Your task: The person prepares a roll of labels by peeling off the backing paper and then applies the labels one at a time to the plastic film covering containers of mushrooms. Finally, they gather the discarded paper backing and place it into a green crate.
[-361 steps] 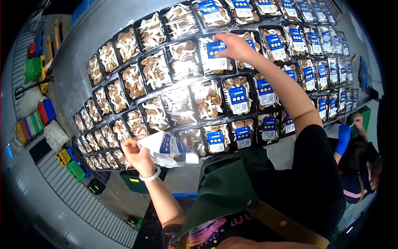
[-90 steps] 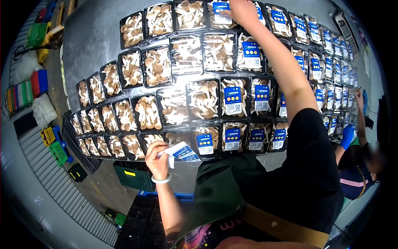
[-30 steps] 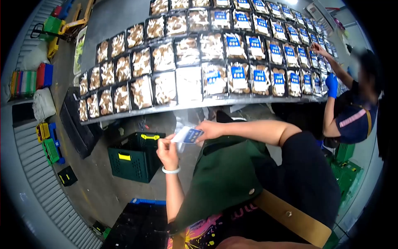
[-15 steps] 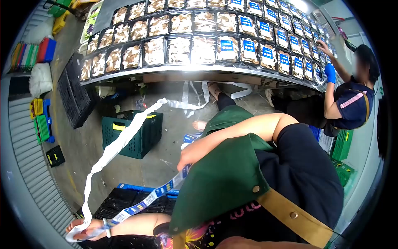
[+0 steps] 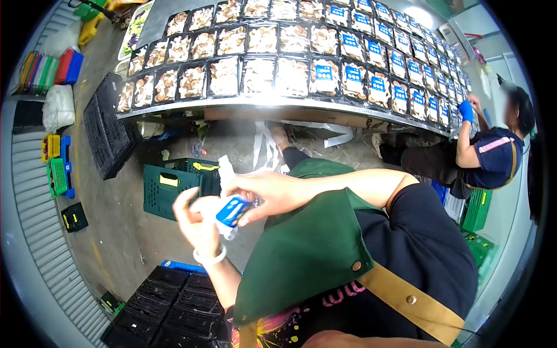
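My right hand (image 5: 268, 194) is closed on a blue-and-white label strip (image 5: 232, 211), held in front of the green apron. Close against it on the left, my left hand (image 5: 200, 223) has its fingers partly spread, and white backing tape (image 5: 226, 169) shows between the two hands. Whether the left hand grips the tape is hard to make out. Beyond them, the steel table (image 5: 232, 103) bears rows of mushroom trays (image 5: 224, 76). Trays towards the right carry blue labels (image 5: 324, 72); those at the left have none.
A co-worker (image 5: 493, 145) with a blue glove stands at the table's right end. A dark green crate (image 5: 159, 194) is on the floor beyond my hands. Black crates (image 5: 156, 307) lie at the bottom left, and another black crate (image 5: 107, 130) leans near the table's left end.
My left hand has come up from the bottom left to meet my right hand. The long stretched strip is now bunched between them. The co-worker's raised hand has lowered.
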### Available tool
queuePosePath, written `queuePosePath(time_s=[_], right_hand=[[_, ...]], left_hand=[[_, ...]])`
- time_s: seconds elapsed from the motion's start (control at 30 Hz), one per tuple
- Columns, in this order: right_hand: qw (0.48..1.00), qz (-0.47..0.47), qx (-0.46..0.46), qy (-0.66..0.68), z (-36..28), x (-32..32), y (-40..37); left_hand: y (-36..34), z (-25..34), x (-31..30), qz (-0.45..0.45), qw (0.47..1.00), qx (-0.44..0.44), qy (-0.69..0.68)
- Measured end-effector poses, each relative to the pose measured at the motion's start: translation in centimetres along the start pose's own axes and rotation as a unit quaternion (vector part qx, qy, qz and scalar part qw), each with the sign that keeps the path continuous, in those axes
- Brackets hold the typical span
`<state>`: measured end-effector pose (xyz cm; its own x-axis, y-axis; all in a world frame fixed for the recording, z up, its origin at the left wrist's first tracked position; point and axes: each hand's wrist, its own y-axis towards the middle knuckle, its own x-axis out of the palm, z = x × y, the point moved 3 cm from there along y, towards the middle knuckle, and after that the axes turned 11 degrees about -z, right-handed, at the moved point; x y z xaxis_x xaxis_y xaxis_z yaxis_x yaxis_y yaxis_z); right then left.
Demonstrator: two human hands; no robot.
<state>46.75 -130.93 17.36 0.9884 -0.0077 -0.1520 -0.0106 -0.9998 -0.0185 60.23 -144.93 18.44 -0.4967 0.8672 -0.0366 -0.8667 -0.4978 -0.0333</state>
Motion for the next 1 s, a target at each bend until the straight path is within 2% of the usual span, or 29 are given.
queuePosePath(time_s=[0.07,0.13,0.33,0.37,0.4,0.43,0.47,0.5,0.53,0.57,0.6,0.67,0.73,0.8,0.87,0.93,1.0], right_hand=[[0.999,0.032,-0.009,-0.011,1.3,-0.5,0.2],[0.999,0.015,0.010,-0.029,2.5,-1.7,0.4],[0.997,0.039,0.010,-0.069,4.7,-7.0,0.6],[0.987,0.081,-0.021,-0.140,4.7,-8.5,0.6],[0.968,0.123,-0.052,-0.212,4.5,-10.1,0.7],[0.960,0.106,-0.045,-0.255,4.7,-12.2,0.3],[0.957,0.147,-0.057,-0.243,5.4,-14.5,-0.1],[0.942,0.214,-0.028,-0.256,7.2,-17.0,-0.7],[0.939,0.289,0.110,-0.151,7.3,-20.5,-1.7],[0.915,0.357,0.187,-0.018,8.7,-24.0,-3.0],[0.901,0.410,0.140,-0.028,10.8,-27.3,-4.2],[0.884,0.383,0.228,-0.140,13.8,-30.9,-5.8],[0.893,0.295,0.249,-0.231,19.0,-30.8,-6.6],[0.900,0.207,0.306,-0.230,22.6,-29.4,-6.3],[0.897,0.180,0.329,-0.234,24.5,-28.4,-5.8],[0.886,0.177,0.337,-0.263,26.0,-27.6,-5.3],[0.867,0.201,0.337,-0.308,26.3,-27.3,-4.8]], left_hand=[[1.2,-0.9,1.4,-0.033,0.997,0.036,0.062],[2.3,-0.9,2.1,-0.072,0.987,-0.016,0.139],[7.2,-3.9,2.5,-0.111,0.959,-0.093,0.244],[8.4,-4.7,2.6,-0.118,0.958,-0.093,0.245],[9.7,-5.1,2.8,-0.124,0.958,-0.037,0.255],[11.0,-5.3,3.0,-0.129,0.956,0.020,0.263],[12.4,-5.1,3.7,-0.082,0.966,0.045,0.243],[13.4,-5.2,3.2,-0.026,0.975,-0.010,0.221],[14.2,-5.3,2.5,0.032,0.977,-0.068,0.199],[15.6,-4.9,2.5,0.044,0.988,-0.031,0.144],[16.8,-4.3,2.2,0.062,0.990,-0.066,0.108],[18.7,-5.8,0.8,0.058,0.997,-0.030,-0.037],[20.6,-6.3,0.9,0.026,0.997,-0.029,-0.064],[21.9,-6.3,3.1,-0.053,0.991,-0.052,-0.109],[22.7,-6.2,4.9,-0.089,0.992,-0.090,-0.009],[23.8,-7.4,5.3,-0.167,0.980,-0.094,0.061],[24.7,-7.3,6.7,-0.163,0.981,-0.088,0.056]])
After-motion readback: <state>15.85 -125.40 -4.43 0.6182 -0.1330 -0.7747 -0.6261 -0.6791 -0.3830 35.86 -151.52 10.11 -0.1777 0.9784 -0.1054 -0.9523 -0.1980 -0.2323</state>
